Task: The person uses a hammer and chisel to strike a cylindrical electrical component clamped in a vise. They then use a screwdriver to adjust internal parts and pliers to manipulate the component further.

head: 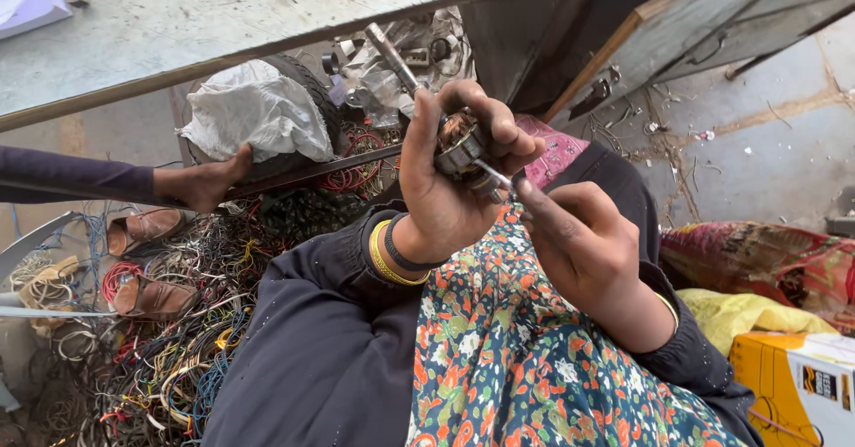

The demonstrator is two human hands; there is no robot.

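My left hand [443, 189] is shut on a small motor armature [457, 144] with copper windings and a steel shaft [393, 56] that sticks up and to the left. It holds the armature above my lap, over a floral cloth [508, 358]. My right hand [579, 247] sits just right of it. Its fingertips pinch a thin metal pin or tool [495, 178] whose tip touches the armature's lower end. Yellow and dark bangles [392, 256] circle my left wrist.
A tangled heap of coloured wires [178, 349] covers the floor at left, with two brown sandals [147, 264]. Someone's bare foot [203, 184] rests by a tyre holding a white bag [254, 113]. A table edge [223, 64] runs above. A yellow box [793, 385] sits at lower right.
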